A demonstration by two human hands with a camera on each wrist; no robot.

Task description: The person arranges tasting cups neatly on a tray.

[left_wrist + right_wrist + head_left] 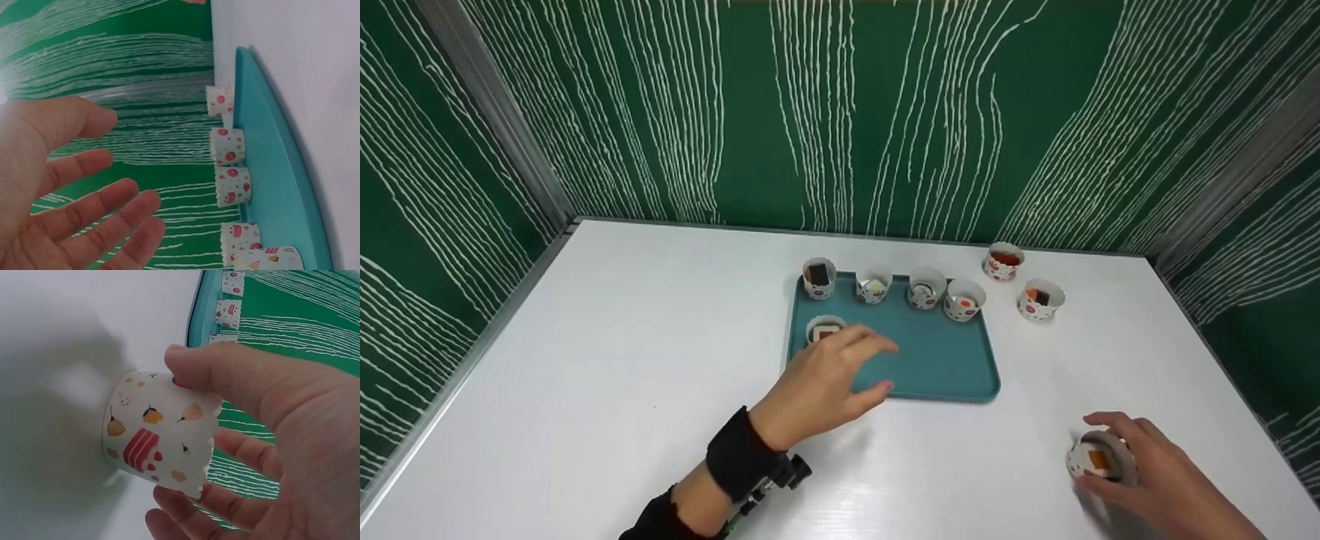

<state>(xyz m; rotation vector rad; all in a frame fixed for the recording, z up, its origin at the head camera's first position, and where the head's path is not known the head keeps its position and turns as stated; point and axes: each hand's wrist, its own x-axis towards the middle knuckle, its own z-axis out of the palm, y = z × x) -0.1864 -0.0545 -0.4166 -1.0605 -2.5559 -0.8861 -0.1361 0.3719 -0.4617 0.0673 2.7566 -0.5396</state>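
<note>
My right hand (1174,476) grips a white paper baking cup (1078,459) at the front right, thumb on one side and fingers on the other. Inside that cup lies an orange-brown piece. The right wrist view shows the printed cake-slice pattern on the cup (160,433) and its scalloped rim. My left hand (817,386) hovers over the front left of a teal tray (937,356), fingers spread and holding nothing. Just beyond it, partly covered, a cup (812,328) with a white and reddish-brown piece sits on the tray.
Along the tray's back edge stand several matching cups, among them one with a dark piece (819,281). Behind the tray's right corner are a cup with red contents (1003,262) and a cup with orange and dark pieces (1040,300). Green, white-streaked walls (877,112) enclose the white table (675,322).
</note>
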